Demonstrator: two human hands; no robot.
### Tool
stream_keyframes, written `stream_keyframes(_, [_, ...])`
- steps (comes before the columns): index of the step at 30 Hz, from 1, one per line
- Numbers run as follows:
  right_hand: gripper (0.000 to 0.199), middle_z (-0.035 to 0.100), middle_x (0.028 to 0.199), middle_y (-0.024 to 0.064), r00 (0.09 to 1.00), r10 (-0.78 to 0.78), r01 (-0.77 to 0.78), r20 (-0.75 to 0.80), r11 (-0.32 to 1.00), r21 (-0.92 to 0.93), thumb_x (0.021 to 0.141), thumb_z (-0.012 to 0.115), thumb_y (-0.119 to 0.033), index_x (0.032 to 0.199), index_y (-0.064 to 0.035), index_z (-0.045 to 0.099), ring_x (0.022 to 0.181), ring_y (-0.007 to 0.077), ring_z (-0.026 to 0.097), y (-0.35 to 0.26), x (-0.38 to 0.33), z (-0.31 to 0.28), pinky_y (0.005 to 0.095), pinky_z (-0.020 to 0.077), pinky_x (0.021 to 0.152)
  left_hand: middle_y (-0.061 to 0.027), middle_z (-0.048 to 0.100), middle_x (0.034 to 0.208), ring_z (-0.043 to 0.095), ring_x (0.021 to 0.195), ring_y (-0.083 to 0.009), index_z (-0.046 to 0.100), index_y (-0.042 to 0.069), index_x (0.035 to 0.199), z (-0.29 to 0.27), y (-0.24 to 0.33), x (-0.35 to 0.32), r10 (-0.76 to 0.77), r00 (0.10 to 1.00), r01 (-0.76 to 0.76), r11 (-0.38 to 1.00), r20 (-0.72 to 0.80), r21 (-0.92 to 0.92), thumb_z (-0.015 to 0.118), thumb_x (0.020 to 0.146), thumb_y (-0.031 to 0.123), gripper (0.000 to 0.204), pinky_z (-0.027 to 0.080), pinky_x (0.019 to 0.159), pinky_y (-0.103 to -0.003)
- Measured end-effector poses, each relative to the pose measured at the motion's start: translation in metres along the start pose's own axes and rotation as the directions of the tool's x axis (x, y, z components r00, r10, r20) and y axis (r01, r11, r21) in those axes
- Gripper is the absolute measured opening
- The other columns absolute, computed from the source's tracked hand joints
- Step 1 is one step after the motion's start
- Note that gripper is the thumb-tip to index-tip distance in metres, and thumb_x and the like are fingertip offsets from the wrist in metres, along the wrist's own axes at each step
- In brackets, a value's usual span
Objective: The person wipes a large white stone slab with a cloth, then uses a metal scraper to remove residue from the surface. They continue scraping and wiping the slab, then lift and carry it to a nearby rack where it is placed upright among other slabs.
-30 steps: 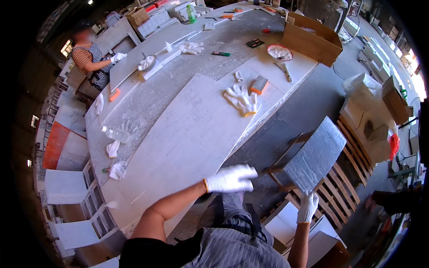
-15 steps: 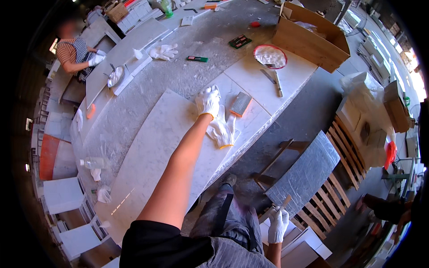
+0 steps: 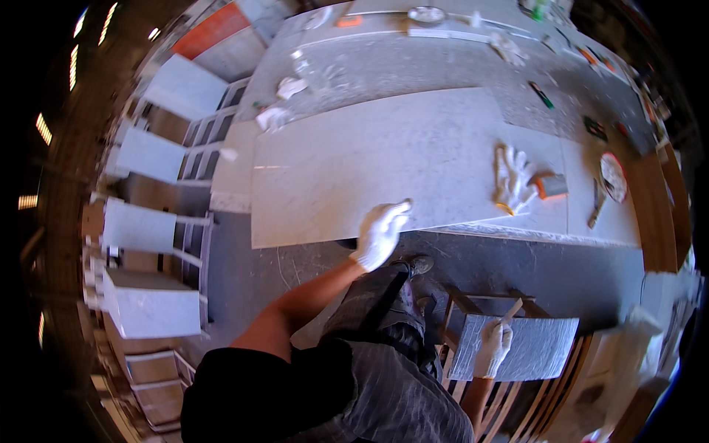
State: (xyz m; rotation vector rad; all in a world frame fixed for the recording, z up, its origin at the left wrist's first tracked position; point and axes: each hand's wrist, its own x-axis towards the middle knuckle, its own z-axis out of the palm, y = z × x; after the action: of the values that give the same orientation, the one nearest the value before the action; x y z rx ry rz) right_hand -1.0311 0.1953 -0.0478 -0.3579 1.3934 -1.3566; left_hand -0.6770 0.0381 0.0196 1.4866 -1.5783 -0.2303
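Right hand (image 3: 492, 348) pinches a thin tool (image 3: 512, 309), its tip jutting up past the grip; left hand (image 3: 379, 235), fingers bunched together, is at the pale slab's (image 3: 384, 159) near edge, contact unclear.

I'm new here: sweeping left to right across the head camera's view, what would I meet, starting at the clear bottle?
Clear bottle → gloved left hand → gloved right hand, holding a thin tool → orange-and-grey block → red-rimmed bowl → cardboard box.

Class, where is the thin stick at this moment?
In the head view, the thin stick is at lower right, held in the right hand near the grey slab.
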Motion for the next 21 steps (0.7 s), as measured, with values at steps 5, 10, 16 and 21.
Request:
stream_keyframes(5, [0.013, 0.060, 0.092, 0.0033, 0.985, 0.080, -0.063, 0.150, 0.991, -0.115, 0.101, 0.055, -0.017, 0.104, -0.0042, 0.058, 0.081, 0.0102, 0.057, -0.021, 0.015, 0.046, 0.0270, 0.0486, 0.071, -0.0120, 0.072, 0.100, 0.069, 0.092, -0.0273, 0.069, 0.007, 0.111, -0.129, -0.050, -0.069, -0.214, 0.962, 0.259, 0.911, -0.171, 0.321, 0.065, 0.090, 0.006, 0.022, 0.053, 0.082, -0.037])
stream_keyframes(10, [0.012, 0.060, 0.100, 0.0029, 0.949, 0.173, -0.110, 0.265, 0.965, -0.238, 0.102, 0.052, -0.016, 0.104, -0.0042, 0.057, 0.084, 0.0100, 0.058, -0.009, -0.006, 0.119, 0.0244, 0.0498, 0.069, -0.0111, 0.071, 0.105, 0.069, 0.094, -0.0264, 0.070, 0.006, 0.111, -0.188, -0.086, -0.105, -0.300, 0.920, 0.383, 0.825, -0.251, 0.417, 0.063, 0.092, 0.008, 0.020, 0.053, 0.085, -0.034])
stream_keyframes(16, [0.016, 0.062, 0.100, 0.0060, 0.915, 0.223, -0.046, 0.337, 0.886, -0.462, 0.102, 0.052, -0.015, 0.106, -0.0008, 0.057, 0.084, 0.0104, 0.062, 0.022, -0.041, 0.168, 0.0237, 0.0531, 0.075, -0.0128, 0.069, 0.099, 0.066, 0.087, -0.0317, 0.070, 0.007, 0.108, -0.238, -0.154, -0.109, -0.134, 0.988, 0.150, 0.793, -0.070, 0.591, 0.064, 0.085, 0.007, 0.023, 0.052, 0.076, -0.042])
stream_keyframes(21, [0.016, 0.065, 0.094, 0.0075, 0.921, 0.224, -0.044, 0.317, 0.872, -0.488, 0.100, 0.054, -0.015, 0.103, -0.0008, 0.060, 0.080, 0.0105, 0.060, 0.040, -0.065, 0.227, 0.0240, 0.0512, 0.076, -0.0122, 0.066, 0.098, 0.064, 0.094, -0.0304, 0.069, 0.010, 0.108, -0.293, -0.237, -0.067, -0.424, 0.878, 0.477, 0.736, -0.223, 0.480, 0.058, 0.090, 0.013, 0.021, 0.050, 0.078, -0.042])
